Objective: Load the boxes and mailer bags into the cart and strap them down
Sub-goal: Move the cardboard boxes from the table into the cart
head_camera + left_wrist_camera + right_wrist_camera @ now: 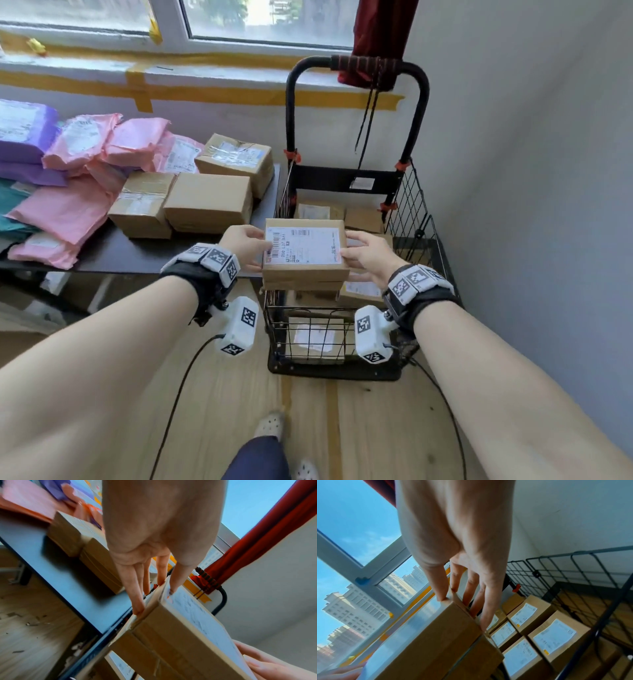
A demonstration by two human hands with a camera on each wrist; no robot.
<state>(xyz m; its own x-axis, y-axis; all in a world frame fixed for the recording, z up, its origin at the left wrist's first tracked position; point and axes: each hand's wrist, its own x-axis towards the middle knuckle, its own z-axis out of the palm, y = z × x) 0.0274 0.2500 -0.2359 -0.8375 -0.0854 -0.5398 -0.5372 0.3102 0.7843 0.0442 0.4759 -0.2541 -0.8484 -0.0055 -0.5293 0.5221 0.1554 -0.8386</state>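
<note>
My grip is two-handed on one cardboard box [305,251]: my left hand [247,247] clasps its left end with the thumb lying on the white shipping label, and my right hand [368,254] clasps the right end the same way, thumb on top at the label's edge. In the left wrist view my fingers [135,588] run straight down the box's end flap while the thumb presses the labelled face, so the box is pinched between thumb and fingers. In the right wrist view my fingers [485,609] spread down the opposite end and the thumb sits on the top corner.

I hold the box level, label up, in the air above the near left part of the wire cart [424,219], above its rim. Inside the cart lie several more labelled boxes [554,638], packed side by side along the bottom with their labels up. The cart's black handle [359,65] rises at the far side, with a dark cord [368,120] wound round it and hanging down in front of the wall.

To my left is the dark worktop [137,255], just beside the cart. On it stand three more cardboard boxes [209,202] near the cart's edge, and beyond them a heap of pink mailer bags [68,209] with purple bags [24,137] at the far left. A red curtain [380,31] hangs by the window above the cart handle. The cart stands on a wooden floor [239,394].
</note>
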